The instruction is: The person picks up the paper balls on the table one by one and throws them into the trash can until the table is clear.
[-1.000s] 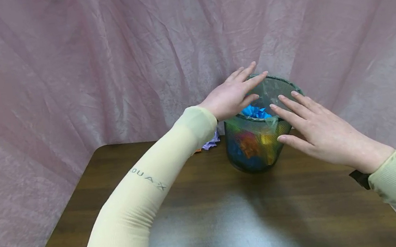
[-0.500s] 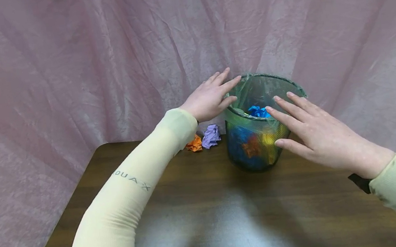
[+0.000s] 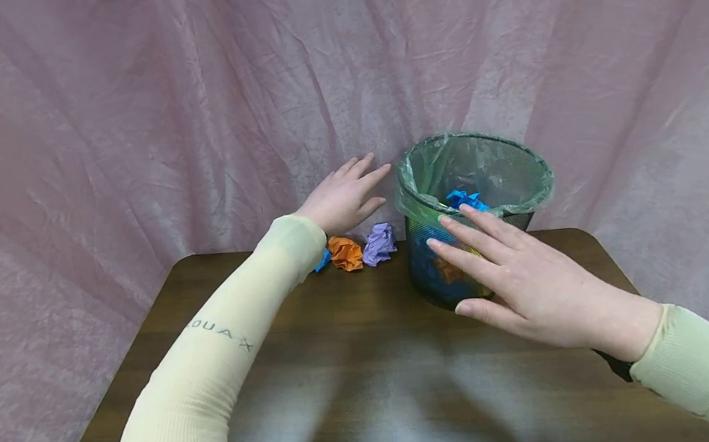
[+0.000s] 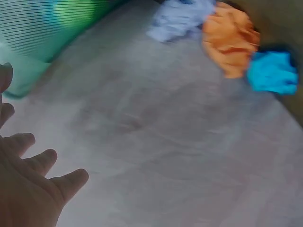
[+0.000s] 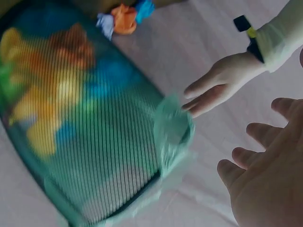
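Pink crinkled cloth is hung across the whole background, and a dark wooden table is seen beneath it. On the left, a pale yellow sleeve is stretched forward over the table, and the left hand is held in the air with its fingers spread and nothing gripped, just left of the bin and not touching it. Below that hand, 3 crumpled paper balls are lined up at the far edge of the table: a blue ball partly hidden by the sleeve, an orange ball touching it, and a purple ball just beside the orange one. The same 3 are shown in the left wrist view, blurred, with the blue ball and the orange ball side by side.

Further right, the wire mesh bin is stood upright on the far part of the table, lined with a thin green bag folded over the rim. Coloured paper is seen through the mesh, and a blue piece is visible on top inside. In front of the bin, the right hand is held flat with fingers straight and slightly apart, empty; whether the fingertips touch the mesh cannot be told.
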Demonstrator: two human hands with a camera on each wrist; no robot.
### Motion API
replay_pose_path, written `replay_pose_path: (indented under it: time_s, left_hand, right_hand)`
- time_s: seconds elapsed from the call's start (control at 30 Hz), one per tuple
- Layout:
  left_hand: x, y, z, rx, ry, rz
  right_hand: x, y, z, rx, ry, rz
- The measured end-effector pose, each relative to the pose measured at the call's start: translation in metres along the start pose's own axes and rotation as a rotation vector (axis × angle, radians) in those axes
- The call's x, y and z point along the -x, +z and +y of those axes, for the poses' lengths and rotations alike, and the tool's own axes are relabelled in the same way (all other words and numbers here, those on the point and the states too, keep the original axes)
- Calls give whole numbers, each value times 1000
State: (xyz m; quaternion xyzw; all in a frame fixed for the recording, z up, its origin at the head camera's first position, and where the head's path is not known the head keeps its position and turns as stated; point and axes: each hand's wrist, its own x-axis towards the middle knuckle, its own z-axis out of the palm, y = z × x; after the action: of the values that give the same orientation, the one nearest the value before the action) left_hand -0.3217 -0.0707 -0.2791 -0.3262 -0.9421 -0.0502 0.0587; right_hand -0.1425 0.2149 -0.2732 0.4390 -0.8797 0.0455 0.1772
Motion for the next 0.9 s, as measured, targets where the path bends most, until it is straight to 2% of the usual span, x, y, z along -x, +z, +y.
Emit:
replay_pose_path:
  time_s: [0.2,0.4,0.6,0.8,0.9]
  left_hand:
    - [17,28,-28,7,-110,-85]
    - [33,56,-51,13,-166,-114]
    - [42,78,-62,28,-187,-130]
    - [54,97,-68,12,-243,-203]
    - [59,106,-72,15,-267,-219]
  right_hand:
    - [-2,24,-11,-33,-22,-42]
    - [-2,52,-13,-76,9,-101]
    - [-2,79,-12,-128,47,-123]
    - [-4,101,-15,-177,78,-147]
    - [-5,112,-15,-177,88,-156]
